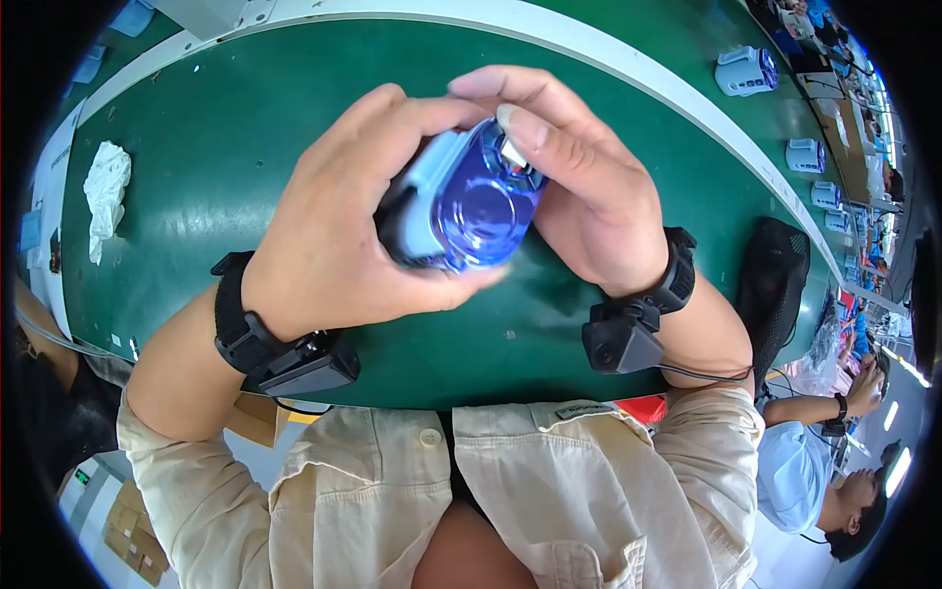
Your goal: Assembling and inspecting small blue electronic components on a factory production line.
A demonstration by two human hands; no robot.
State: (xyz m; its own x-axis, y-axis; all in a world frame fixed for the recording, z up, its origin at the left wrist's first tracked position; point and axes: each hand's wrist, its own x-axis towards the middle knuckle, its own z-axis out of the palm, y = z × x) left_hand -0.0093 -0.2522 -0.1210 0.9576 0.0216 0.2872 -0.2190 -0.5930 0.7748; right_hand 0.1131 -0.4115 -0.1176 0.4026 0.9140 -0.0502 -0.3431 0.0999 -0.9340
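Above the table I hold a light-blue plastic device (481, 221) with a glossy, see-through dark-blue end; its exact kind cannot be made out. My left hand (334, 211) wraps around its body from the left, thumb on the near side. From the right, my right hand (594, 191) grips the upper end, with the thumb pressed by a small white piece (513, 154) set in the dark-blue end. The right fingers are partly hidden behind the device. Blur softens the device's lower left side, where a dark part shows. Both wrists carry black strapped-on cameras.
A crumpled white cloth or bag (106, 191) lies on the green tabletop (216, 118) at the left. A black mesh bag (772, 285) is by my right forearm. Beyond the white rail (677, 83), similar blue devices (746, 72) stand in a row. A co-worker (800, 476) is at the right.
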